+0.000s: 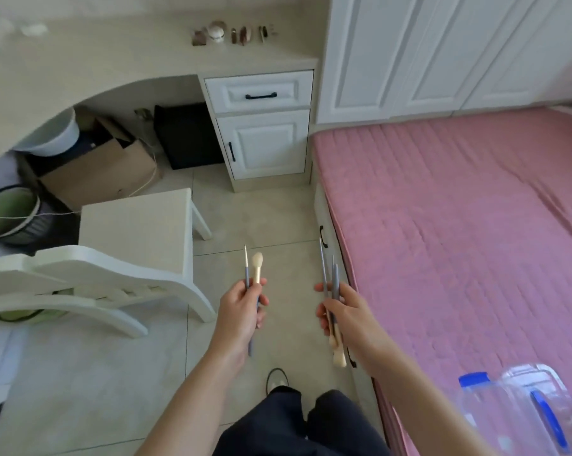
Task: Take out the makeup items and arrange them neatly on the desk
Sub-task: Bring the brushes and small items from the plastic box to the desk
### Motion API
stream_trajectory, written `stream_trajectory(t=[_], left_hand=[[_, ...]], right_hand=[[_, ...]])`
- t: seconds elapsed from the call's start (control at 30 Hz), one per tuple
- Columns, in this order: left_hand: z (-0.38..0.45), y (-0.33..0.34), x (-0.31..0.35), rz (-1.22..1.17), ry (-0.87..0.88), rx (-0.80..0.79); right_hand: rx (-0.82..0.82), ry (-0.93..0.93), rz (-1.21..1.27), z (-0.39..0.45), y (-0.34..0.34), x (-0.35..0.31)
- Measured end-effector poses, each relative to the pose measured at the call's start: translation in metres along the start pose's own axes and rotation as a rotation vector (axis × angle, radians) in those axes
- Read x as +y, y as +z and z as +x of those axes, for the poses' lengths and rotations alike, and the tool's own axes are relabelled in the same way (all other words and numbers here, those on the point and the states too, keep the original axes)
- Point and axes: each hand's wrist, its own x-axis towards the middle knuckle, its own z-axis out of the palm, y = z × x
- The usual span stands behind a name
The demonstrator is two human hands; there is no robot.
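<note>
Left hand (241, 306) grips my two makeup brushes (252, 278); right hand (343, 312) clutches brush bundle (333, 311); desk (113, 60) far.

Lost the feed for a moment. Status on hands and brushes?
Left hand grips two grey-handled makeup brushes. Right hand grips a bundle of brushes. White chair stands before the beige desk.

desk items (232, 34) blurred, clear box (521, 413) cropped

left hand (241, 307) grips two brushes (256, 274); right hand (347, 315) grips brush bundle (334, 291).
</note>
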Motion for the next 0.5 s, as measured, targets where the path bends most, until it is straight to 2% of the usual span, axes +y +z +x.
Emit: stream_trajectory(t=[0.23,0.5], left_hand=[[0.056,-0.008,0.028,0.014,-0.036,0.009],[0.148,0.031,0.082,0.043,-0.051,0.027]], right_hand=[[-0.032,-0.002,-0.028,0.05,0.024,-0.04],[-0.017,0.007,-0.013,0.151,0.01,-0.102]])
